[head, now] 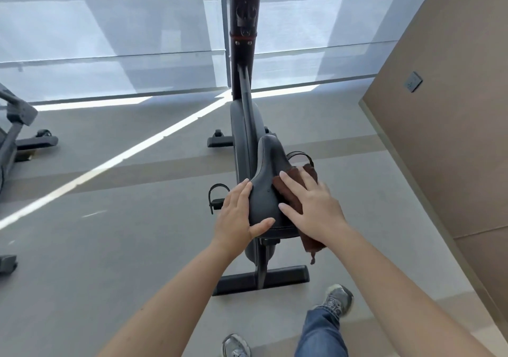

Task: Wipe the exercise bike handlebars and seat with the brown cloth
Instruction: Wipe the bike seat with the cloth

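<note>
The person stands behind the exercise bike (242,136), and the work is now at the seat (265,191). The right hand (310,205) lies flat with the fingers spread and presses the brown cloth (312,242) on the right half of the seat. The cloth covers the right edge from about the middle to the rear corner, and one end of it hangs down below the rear edge. The left hand (237,213) is also flat: its fingers lie straight along the left edge of the seat and its thumb reaches over the rear edge, so it seems to steady the seat and holds nothing. I judge that the seat step is in progress and not finished, because the left half and the narrow nose of the seat are bare and the cloth does not touch them. The handlebars I cannot see plainly; only the dark front post (243,26) rises at the top, so I cannot tell whether they are already wiped. For moving there is good room: the floor (123,246) left of the bike is open up to a second machine (13,136) at the far left edge, and on the right it runs to the brown wall (439,136), well apart from the seat. Pedal straps (217,194) sit below both sides of the seat, where the hanging end could catch.
</note>
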Demonstrator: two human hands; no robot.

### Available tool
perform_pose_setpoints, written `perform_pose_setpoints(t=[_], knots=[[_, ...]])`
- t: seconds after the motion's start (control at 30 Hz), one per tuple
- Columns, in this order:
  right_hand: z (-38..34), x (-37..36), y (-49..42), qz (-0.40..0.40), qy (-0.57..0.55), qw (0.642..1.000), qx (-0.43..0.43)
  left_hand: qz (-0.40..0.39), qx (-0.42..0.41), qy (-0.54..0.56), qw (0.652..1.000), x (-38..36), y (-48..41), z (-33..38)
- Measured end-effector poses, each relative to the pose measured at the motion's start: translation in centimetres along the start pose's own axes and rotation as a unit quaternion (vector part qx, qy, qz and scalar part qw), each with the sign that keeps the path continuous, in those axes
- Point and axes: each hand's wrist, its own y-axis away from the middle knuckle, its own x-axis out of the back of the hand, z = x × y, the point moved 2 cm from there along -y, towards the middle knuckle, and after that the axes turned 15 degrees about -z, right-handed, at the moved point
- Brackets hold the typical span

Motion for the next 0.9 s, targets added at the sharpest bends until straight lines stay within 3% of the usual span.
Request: perform_pose_setpoints(t=[0.13, 0.27, 0.43, 0.53, 0.73, 0.83, 0.9], knots=[[-0.5, -0.1, 0.2, 0.061, -0.008, 0.998, 0.007, 0.001, 0.002, 0.015, 1.0, -0.1, 0.0, 0.0], [-0.6, 1.6, -6.1, -0.013, -0.06, 0.998, 0.0, 0.003, 0.0, 0.015, 1.0, -0.1, 0.0, -0.3], [-0.5, 3.2, -9.6, -0.034, -0.163, 0.986, 0.021, 0.017, -0.007, 0.011, 1.0, -0.3, -0.1, -0.5], [1.2, 2.5, -5.8, -0.037, -0.13, 0.99, 0.035, 0.018, -0.009, 0.011, 1.0, -0.3, -0.2, -0.4], [1.8, -0.3, 2.0, 0.12, -0.137, 0.982, 0.043, 0.007, -0.003, 0.015, 1.0, -0.3, 0.1, 0.0], [0.7, 0.2, 1.1, 0.111, -0.11, 0.987, 0.042, -0.002, -0.002, 0.011, 1.0, -0.1, 0.3, 0.1], [-0.5, 0.8, -0.7, 0.06, -0.056, 0.995, 0.056, -0.009, -0.003, 0.004, 1.0, 0.1, 0.4, 0.2]])
